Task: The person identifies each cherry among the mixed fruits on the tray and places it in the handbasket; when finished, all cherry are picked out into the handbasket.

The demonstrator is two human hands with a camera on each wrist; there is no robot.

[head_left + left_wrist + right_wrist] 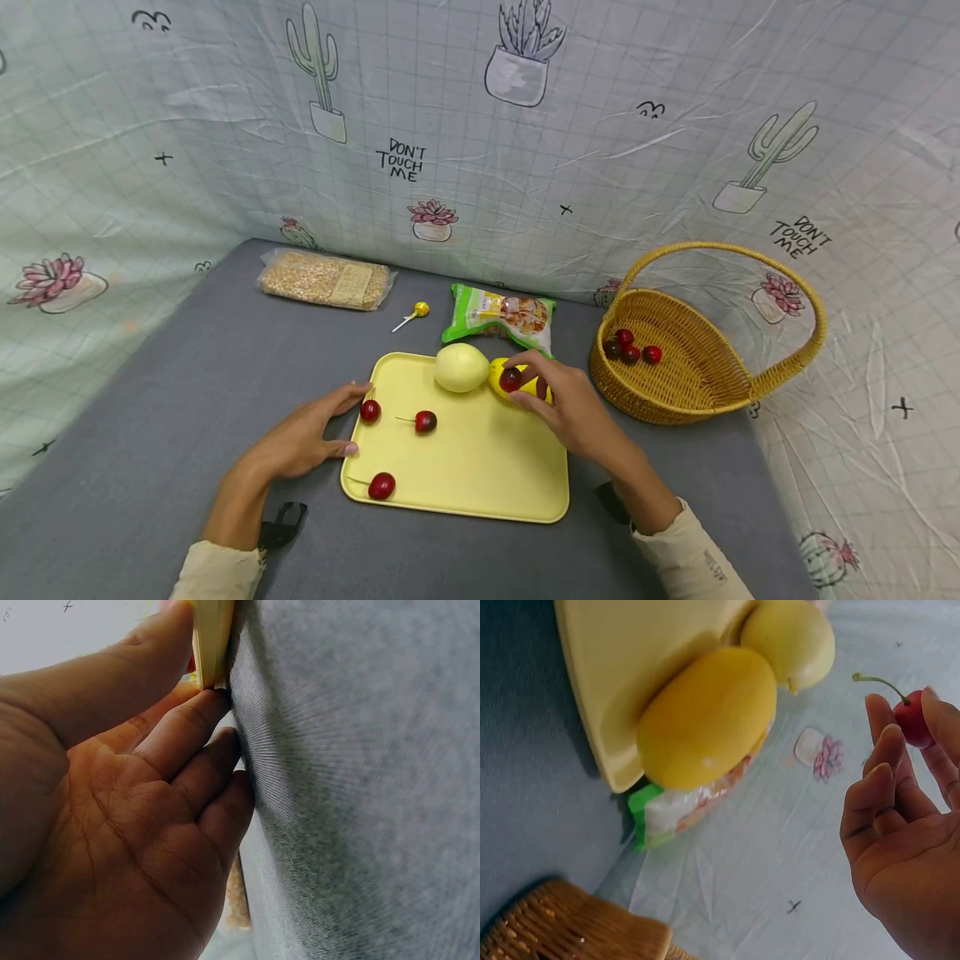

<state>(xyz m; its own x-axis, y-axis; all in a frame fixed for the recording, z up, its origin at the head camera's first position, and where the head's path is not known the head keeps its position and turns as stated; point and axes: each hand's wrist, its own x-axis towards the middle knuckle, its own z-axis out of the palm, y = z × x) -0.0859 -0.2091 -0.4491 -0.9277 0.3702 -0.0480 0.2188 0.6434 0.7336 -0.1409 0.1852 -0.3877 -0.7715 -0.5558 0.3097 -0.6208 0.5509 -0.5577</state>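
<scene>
My right hand (573, 410) pinches a dark red cherry (511, 380) between thumb and fingertips above the tray's back right part. Its green stem shows in the right wrist view. At the left edge of the yellow tray (480, 467), my left hand (295, 439) touches the rim with thumb and loosely extended fingers. A stemmed cherry (370, 411) lies beside those fingertips; another cherry (426, 422) is further in, and a third cherry (382, 486) rests near the front left corner. A pale yellow round fruit (461, 368) and a smooth yellow oval fruit (705, 720) sit along the back.
To the right stands a wicker basket (675, 408) with a tall handle and several cherries (631, 354) inside. Behind the tray lie a green-and-white snack packet (498, 317), a yellow lollipop (422, 309) and a clear bag of grains (326, 279). Patterned cloth encloses the grey table.
</scene>
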